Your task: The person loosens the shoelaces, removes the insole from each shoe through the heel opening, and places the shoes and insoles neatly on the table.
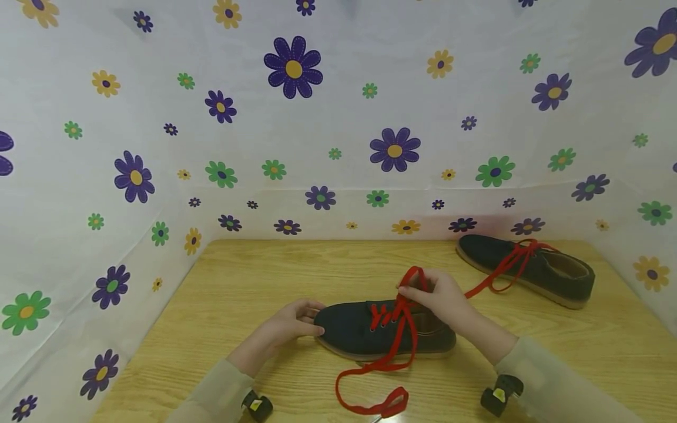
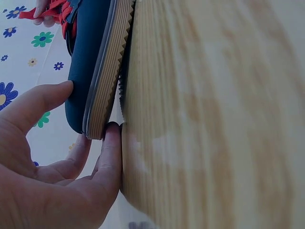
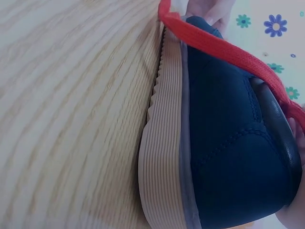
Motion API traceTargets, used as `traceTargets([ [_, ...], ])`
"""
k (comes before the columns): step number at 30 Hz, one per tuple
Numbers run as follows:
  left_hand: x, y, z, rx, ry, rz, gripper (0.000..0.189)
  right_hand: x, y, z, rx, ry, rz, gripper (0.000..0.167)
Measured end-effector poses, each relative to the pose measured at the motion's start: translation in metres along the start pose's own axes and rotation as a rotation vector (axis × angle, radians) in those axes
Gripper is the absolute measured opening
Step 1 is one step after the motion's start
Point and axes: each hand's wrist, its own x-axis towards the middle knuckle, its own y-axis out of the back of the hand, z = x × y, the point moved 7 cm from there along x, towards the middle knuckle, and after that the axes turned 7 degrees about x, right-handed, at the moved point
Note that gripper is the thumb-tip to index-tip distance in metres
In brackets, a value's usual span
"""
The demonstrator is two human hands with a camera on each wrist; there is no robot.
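Dark navy low-cut shoe [image 1: 346, 326], centre to lower centre of frame, toe pointing left: smooth matte upper, rounded toe, stitched seams at the heel quarter, lined collar, metal eyelets. Sole tan, finely ribbed along its side wall, lower edge serrated in part. Flat, woven red lace [image 3: 228, 51] crosses the eyelets; one length falls over the near side of the shoe and curls on the surface at lower centre, its end folded back. Second dark navy shoe [image 1: 489, 249] at right of frame, toe to upper left, red lace loosely looped over its throat, one strand trailing down-left. Surface: light yellow-brown wood-grain counter [image 1: 254, 276]. White sheet [image 1: 338, 111], printed with purple, green and yellow flowers, creased in places, stands behind and along both sides. Left grip [image 1: 293, 320]: bare hand, pale sleeve [image 1: 214, 390], curled round the toe of the central shoe, thumb on the upper, a finger against the sole. Right grip [image 1: 439, 294]: thumb and fingers pinch a raised loop of the red lace above the throat of that shoe.
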Motion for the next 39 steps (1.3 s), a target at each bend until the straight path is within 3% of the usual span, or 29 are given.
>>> traceTargets([
  [4, 0.000, -0.001, 0.001, -0.010, -0.006, -0.004, 0.058, 0.000, 0.008, 0.006, 0.142, -0.094, 0.090, 0.020],
  [9, 0.000, -0.002, 0.001, -0.018, -0.014, -0.014, 0.059, 0.000, 0.012, 0.008, 0.227, -0.114, 0.126, 0.017],
  [13, -0.001, -0.001, 0.001, -0.022, -0.020, -0.019, 0.059, 0.000, 0.008, 0.004, 0.145, -0.068, 0.059, 0.021],
  [21, -0.001, -0.002, 0.002, -0.024, -0.025, -0.026, 0.059, 0.002, -0.006, -0.004, -0.133, 0.081, -0.106, 0.027],
  [28, -0.003, -0.002, 0.004, -0.019, -0.033, -0.029, 0.059, -0.001, -0.016, -0.013, -0.347, 0.236, -0.175, 0.023],
  [33, -0.003, -0.001, 0.005, -0.015, -0.030, -0.022, 0.058, -0.001, -0.020, -0.013, -0.389, 0.234, -0.204, 0.010],
  [39, -0.002, -0.001, 0.003, -0.010, -0.018, -0.012, 0.058, 0.001, -0.016, -0.009, -0.261, 0.204, -0.165, 0.005],
])
